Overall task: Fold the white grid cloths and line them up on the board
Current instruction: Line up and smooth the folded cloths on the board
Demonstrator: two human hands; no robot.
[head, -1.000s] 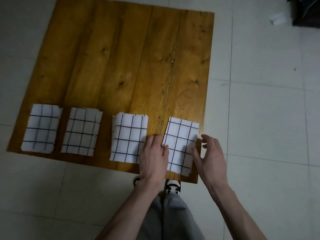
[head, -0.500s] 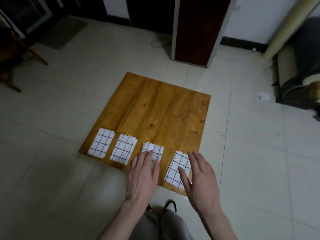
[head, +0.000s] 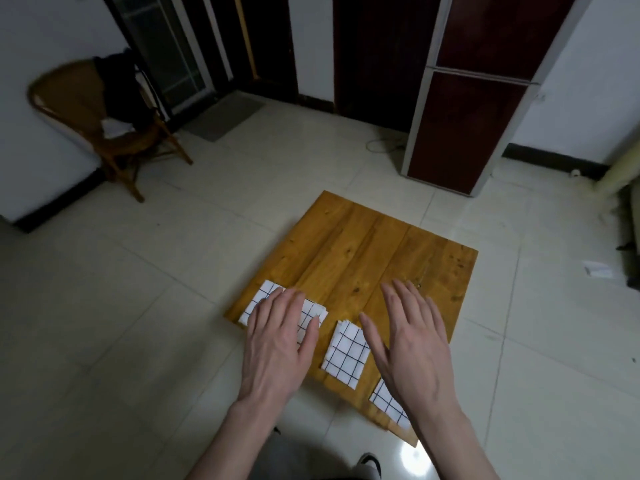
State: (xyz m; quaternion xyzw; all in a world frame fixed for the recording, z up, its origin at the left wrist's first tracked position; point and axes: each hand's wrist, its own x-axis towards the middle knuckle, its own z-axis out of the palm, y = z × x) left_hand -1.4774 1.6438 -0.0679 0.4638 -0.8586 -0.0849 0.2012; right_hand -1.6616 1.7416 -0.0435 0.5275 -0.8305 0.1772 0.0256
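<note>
we count four folded white grid cloths point(head: 344, 355) in a row along the 6 o'clock edge of the one wooden board point(head: 374, 251), black lines on white, with our left hand point(head: 277, 336) and right hand point(head: 408, 344) spread flat, grasping nothing

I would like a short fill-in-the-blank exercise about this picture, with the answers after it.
1. The folded grid cloths lie along the near edge of the wooden ____.
2. The board rests on a tiled ____.
3. Both hands, left hand and right hand, have their fingers spread and hold ____.

Answers: board; floor; nothing
</note>
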